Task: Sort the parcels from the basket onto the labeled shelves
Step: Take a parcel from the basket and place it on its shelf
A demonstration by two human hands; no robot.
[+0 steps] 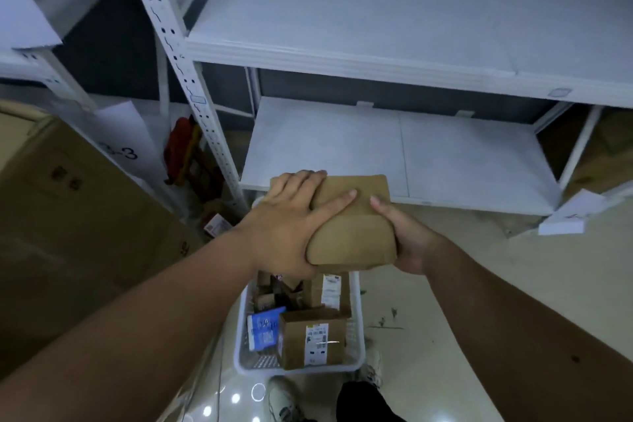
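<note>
Item: plain brown paper-wrapped parcel (356, 226), held above the white plastic mesh basket (356, 346), at 12 o'clock from it. Left hand (291, 226): wrapped over the parcel's left edge, thumb on top. Right hand (407, 236): cupped under the right edge, thumb on top. Basket: on the floor, holding a brown labeled cardboard box (311, 336) and a blue-and-white packet (263, 327) at its 9 o'clock. White metal shelf unit (394, 55): at 12 o'clock. Large cardboard carton (68, 216): at 9 o'clock.
</note>
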